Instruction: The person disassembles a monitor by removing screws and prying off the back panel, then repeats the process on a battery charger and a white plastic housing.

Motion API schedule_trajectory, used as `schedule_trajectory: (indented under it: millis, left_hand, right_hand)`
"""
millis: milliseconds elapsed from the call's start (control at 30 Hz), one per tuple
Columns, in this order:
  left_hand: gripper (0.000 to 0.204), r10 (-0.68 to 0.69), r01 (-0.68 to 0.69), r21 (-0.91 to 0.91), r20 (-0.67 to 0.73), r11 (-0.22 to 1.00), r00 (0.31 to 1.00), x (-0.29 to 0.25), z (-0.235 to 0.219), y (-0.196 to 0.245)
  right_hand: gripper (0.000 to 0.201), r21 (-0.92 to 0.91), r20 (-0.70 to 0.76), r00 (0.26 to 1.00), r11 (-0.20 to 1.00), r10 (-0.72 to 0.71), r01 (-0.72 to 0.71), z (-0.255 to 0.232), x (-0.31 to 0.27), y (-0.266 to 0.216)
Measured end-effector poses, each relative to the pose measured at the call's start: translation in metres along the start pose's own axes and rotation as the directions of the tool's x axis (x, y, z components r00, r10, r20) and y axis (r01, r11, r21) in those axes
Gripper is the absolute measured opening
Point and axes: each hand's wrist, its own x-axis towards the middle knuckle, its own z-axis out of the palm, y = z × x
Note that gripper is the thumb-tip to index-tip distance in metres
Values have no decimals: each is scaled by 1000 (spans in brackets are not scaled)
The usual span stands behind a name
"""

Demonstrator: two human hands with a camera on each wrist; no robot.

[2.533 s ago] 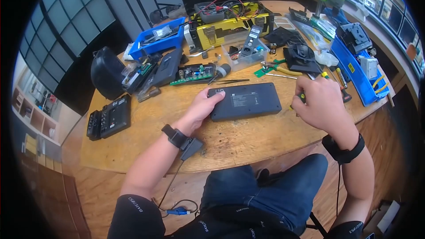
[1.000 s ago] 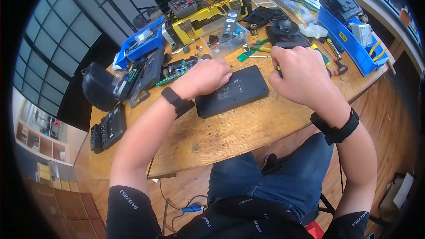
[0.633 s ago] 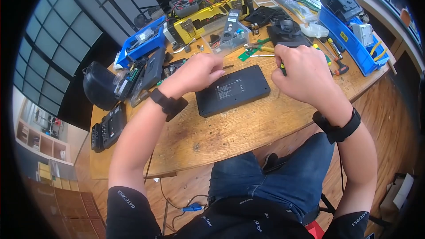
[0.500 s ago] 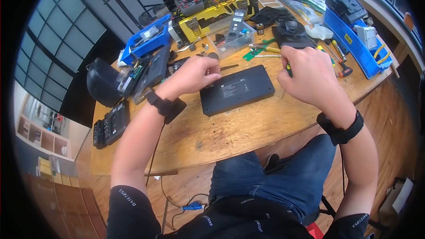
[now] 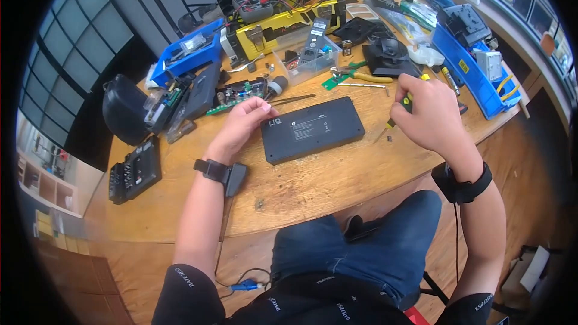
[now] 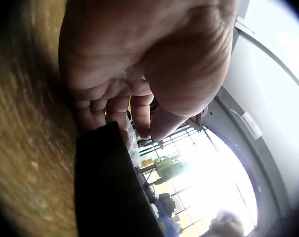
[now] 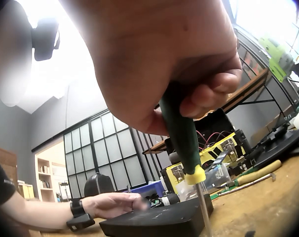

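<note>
A flat black box (image 5: pixel 313 130) lies on the wooden table, its printed label and several screw holes facing up, with pale handwritten marks at its left end. My left hand (image 5: pixel 241 123) is at the box's far left corner, fingers loosely bent at the edge and thumb near the top. In the left wrist view, the box (image 6: pixel 107 182) overlaps those fingertips. My right hand (image 5: pixel 431 111) grips a screwdriver (image 7: pixel 181 133) with a dark green handle and yellow collar. Its shaft points down to the table, just right of the box and apart from it.
A small dark piece (image 5: pixel 389 138) lies near the screwdriver's tip. Behind the box are tweezers (image 5: pixel 294 99), pliers (image 5: pixel 361 74) and a clear bin (image 5: pixel 306 67). A yellow toolbox (image 5: pixel 283 30) stands farther back, a blue tray (image 5: pixel 475 78) at right, and a black device (image 5: pixel 135 168) at left.
My left hand has gone from the box's left end, onto its top, then back to its left corner, uncovering the marks. The screwdriver's shaft now shows below my right hand.
</note>
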Motion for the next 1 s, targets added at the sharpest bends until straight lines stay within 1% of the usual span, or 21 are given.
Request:
schedule_trajectory:
  millis: [33,67,133,167,200,267,300,367,467,500,533,600,633,667,733,767,800,867,900,933,1000]
  left_hand:
    - [9,6,-6,-30,-4,1000,1000,-1,-2,-1]
    - [9,16,-16,-58,-4,998,1000,-1,-4,-2]
    - [8,-4,5,-65,19,998,1000,-4,-7,-2]
    - [9,11,-9,-74,32,997,999,-5,-7,-2]
    - [9,12,-9,-100,26,995,1000,-6,-6,-4]
    - [9,35,-30,-112,48,993,998,-8,-8,-5]
    - [9,32,-27,-101,42,994,999,-8,-8,-6]
    - [9,28,-24,-115,33,993,999,-9,-11,-5]
    - [9,32,-23,-143,56,989,998,-6,-12,-10]
    - [8,42,-33,-147,55,989,998,-6,-14,-11]
    - [8,45,-34,-152,65,988,997,-6,-14,-11]
    - [8,28,-24,-120,32,992,999,-6,-13,-10]
    - [8,35,-29,-131,44,991,998,-6,-13,-11]
    - [8,38,-31,-133,49,991,998,-5,-14,-12]
    - [8,32,-26,-120,50,992,998,-5,-15,-13]
    - [8,35,-28,-120,51,992,998,-5,-14,-12]
    - [9,32,-27,-113,43,993,999,-6,-13,-12]
    - [9,30,-26,-107,34,994,999,-6,-12,-10]
    - [9,31,-27,-103,35,994,999,-6,-12,-10]
    - [9,31,-27,-98,36,995,999,-6,-12,-11]
    - [10,31,-27,-99,38,995,999,-6,-12,-11]
  right_hand:
    - [14,-3,1,999,999,35,-35,-2,1,6]
    - [14,-30,10,1000,999,24,-23,-6,4,10]
    - [13,150,-118,982,980,147,-129,-11,9,15]
    - [15,231,-212,969,970,127,-76,-5,11,20]
    - [15,214,-197,974,974,112,-68,-4,14,19]
    - [19,320,-239,967,947,92,-11,0,21,15]
    - [19,318,-232,969,948,83,-5,4,25,14]
    - [22,457,-205,973,889,108,-3,12,32,13]
    - [24,384,-237,960,922,147,-46,-2,40,-9]
    - [19,344,-355,934,933,30,101,7,46,2]
    - [19,335,-357,934,937,33,95,9,51,8]
    - [15,396,-262,965,914,22,87,10,59,18]
    - [12,415,-214,977,906,14,78,13,63,26]
    - [12,410,-216,976,909,15,77,13,64,34]
    - [14,165,-30,999,986,31,-26,12,65,48]
    - [18,9,65,997,999,39,-40,11,65,55]
    - [18,8,63,997,999,38,-39,15,62,69]
    - [19,-91,212,973,993,90,-72,29,57,96]
    - [19,-206,227,964,974,139,-92,31,55,98]
    - [19,-206,228,964,974,136,-89,34,50,98]
    - [22,-325,286,929,935,237,-138,41,39,99]
